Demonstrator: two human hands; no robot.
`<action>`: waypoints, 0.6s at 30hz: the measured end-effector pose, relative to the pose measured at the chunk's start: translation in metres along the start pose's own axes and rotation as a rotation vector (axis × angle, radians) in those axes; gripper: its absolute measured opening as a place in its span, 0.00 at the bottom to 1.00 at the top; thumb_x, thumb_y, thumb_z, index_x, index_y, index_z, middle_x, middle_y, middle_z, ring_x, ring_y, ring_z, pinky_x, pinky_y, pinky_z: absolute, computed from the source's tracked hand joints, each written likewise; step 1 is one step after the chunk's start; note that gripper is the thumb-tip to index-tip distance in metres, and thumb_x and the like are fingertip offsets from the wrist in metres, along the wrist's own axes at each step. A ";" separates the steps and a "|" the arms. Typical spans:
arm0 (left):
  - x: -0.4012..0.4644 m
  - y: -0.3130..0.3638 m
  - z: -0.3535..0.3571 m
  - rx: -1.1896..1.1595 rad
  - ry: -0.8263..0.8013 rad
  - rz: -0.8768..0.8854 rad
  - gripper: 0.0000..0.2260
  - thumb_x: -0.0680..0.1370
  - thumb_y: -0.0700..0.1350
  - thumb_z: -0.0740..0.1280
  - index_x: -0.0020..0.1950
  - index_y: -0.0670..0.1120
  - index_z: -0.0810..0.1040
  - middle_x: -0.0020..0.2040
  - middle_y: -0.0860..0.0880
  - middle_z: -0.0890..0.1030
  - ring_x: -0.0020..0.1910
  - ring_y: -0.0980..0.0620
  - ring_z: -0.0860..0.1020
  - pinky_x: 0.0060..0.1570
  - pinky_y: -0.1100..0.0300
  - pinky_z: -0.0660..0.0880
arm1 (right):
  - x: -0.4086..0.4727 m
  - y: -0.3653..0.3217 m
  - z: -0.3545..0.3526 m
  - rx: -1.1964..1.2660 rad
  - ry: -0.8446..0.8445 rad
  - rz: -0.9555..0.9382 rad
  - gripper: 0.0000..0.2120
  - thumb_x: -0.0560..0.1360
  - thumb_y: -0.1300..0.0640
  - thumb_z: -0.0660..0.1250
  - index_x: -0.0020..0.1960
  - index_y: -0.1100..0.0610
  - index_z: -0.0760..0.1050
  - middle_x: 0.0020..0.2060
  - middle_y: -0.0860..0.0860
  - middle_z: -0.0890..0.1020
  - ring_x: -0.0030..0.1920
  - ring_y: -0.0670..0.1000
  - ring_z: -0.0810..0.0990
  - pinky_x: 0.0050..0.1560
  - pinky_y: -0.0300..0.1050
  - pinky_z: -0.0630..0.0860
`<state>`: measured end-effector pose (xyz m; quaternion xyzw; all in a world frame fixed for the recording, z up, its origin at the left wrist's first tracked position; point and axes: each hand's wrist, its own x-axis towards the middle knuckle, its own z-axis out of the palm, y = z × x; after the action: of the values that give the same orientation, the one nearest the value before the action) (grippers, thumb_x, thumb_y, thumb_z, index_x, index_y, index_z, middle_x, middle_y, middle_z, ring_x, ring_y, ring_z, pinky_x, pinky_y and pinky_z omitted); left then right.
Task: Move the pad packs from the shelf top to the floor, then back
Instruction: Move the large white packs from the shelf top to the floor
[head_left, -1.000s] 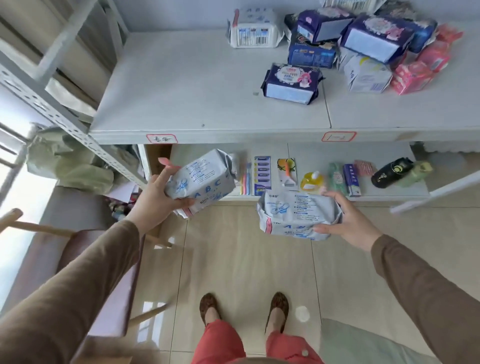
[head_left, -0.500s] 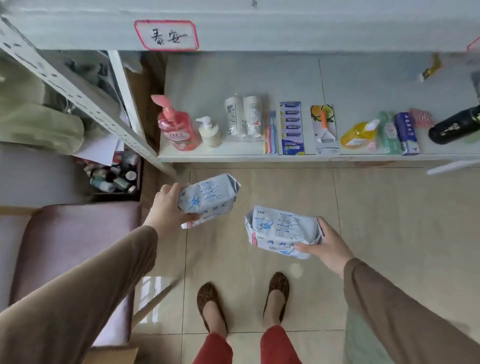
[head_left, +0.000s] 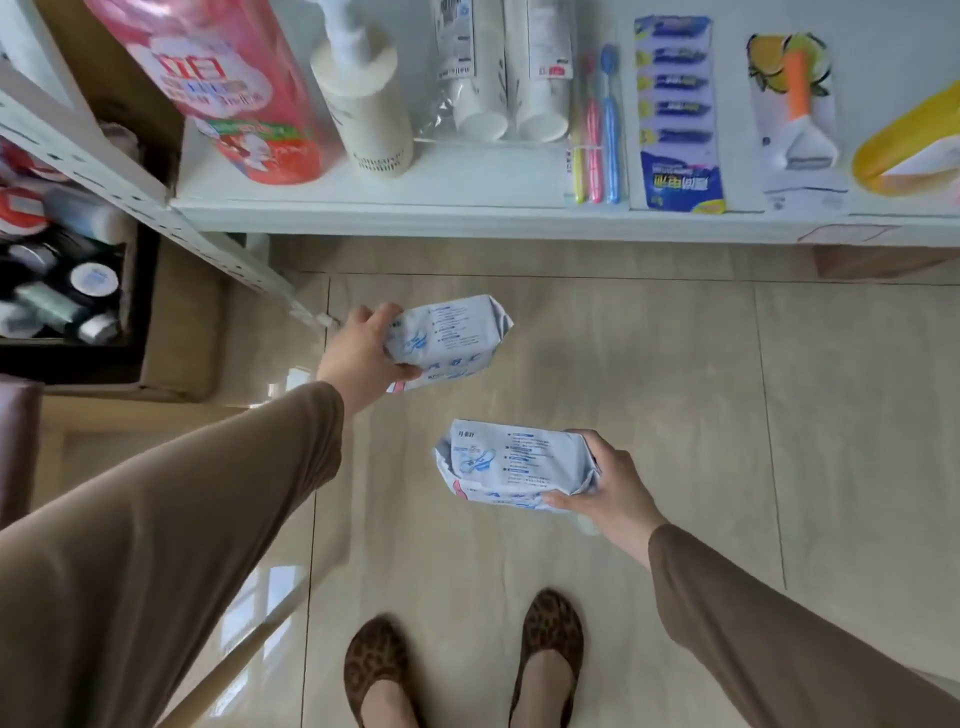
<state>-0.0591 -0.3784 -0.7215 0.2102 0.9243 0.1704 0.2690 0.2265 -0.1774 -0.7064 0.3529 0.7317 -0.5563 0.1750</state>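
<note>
At about nine o'clock a dark open box (head_left: 72, 291) holds small jars and bottles, beside the white perforated metal shelf post (head_left: 130, 176); at eleven o'clock a large pink plastic bottle with red lettering (head_left: 223, 88) stands on the white lower shelf (head_left: 467, 213), touching or nearly touching a cream pump bottle (head_left: 363, 109) at its three o'clock; just left of centre the left hand (head_left: 358, 356), in a long brown sleeve, has its grip closed round the left end of a pale blue-and-white plastic pad pack (head_left: 449, 340), thumb on the near side and fingers over the top, the pack held above the beige tiled floor (head_left: 675, 415); whether it touches the floor I cannot tell; at twelve o'clock a pack of pink, yellow and blue toothbrushes (head_left: 597, 130) lies on the shelf; at five o'clock from the first pack, well apart from it, a second pale blue-and-white pad pack (head_left: 511, 465) sits in the right hand (head_left: 615, 491), the grip closed on its right end, thumb beneath the near edge; at six o'clock stand two leopard-print flat shoes (head_left: 550, 639); at one o'clock a blue card of batteries (head_left: 678, 109) and at two o'clock an orange-handled peeler on its card (head_left: 797, 104) lie on the shelf.
</note>
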 end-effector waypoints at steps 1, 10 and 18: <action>0.016 -0.002 0.010 0.029 0.004 0.014 0.36 0.64 0.55 0.80 0.67 0.56 0.67 0.56 0.49 0.72 0.50 0.45 0.78 0.51 0.49 0.79 | 0.016 0.007 0.006 0.001 -0.008 -0.004 0.31 0.61 0.48 0.81 0.61 0.41 0.73 0.58 0.48 0.79 0.65 0.54 0.74 0.63 0.55 0.76; 0.137 -0.005 0.064 0.122 0.010 0.103 0.35 0.67 0.48 0.79 0.70 0.55 0.67 0.61 0.45 0.69 0.51 0.41 0.78 0.45 0.54 0.74 | 0.134 0.037 0.029 0.000 0.000 -0.109 0.30 0.64 0.54 0.81 0.61 0.43 0.72 0.57 0.48 0.79 0.60 0.52 0.78 0.58 0.52 0.78; 0.167 -0.011 0.079 0.074 -0.059 0.083 0.42 0.71 0.43 0.77 0.78 0.58 0.59 0.67 0.45 0.65 0.59 0.40 0.75 0.62 0.51 0.73 | 0.199 0.031 0.032 -0.092 0.048 -0.231 0.32 0.64 0.58 0.80 0.62 0.42 0.71 0.57 0.44 0.71 0.58 0.40 0.74 0.56 0.31 0.68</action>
<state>-0.1450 -0.2916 -0.8605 0.2631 0.9122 0.1405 0.2811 0.1064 -0.1391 -0.8672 0.2713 0.7961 -0.5301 0.1082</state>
